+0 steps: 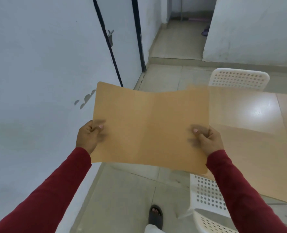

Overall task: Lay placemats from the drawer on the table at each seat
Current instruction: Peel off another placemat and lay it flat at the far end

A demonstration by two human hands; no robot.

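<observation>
A tan rectangular placemat hangs in the air in front of me, held flat by both hands. My left hand pinches its left edge, thumb on top. My right hand pinches the right edge the same way. The mat's right side overlaps the left end of the light wooden table, which stretches off to the right. I see no other placemat on the visible tabletop. No drawer is in view.
A white perforated chair stands at the table's far side, another white chair at the near side by my right arm. A white wall and dark-framed door are on the left. Tiled floor runs ahead; my sandalled foot is below.
</observation>
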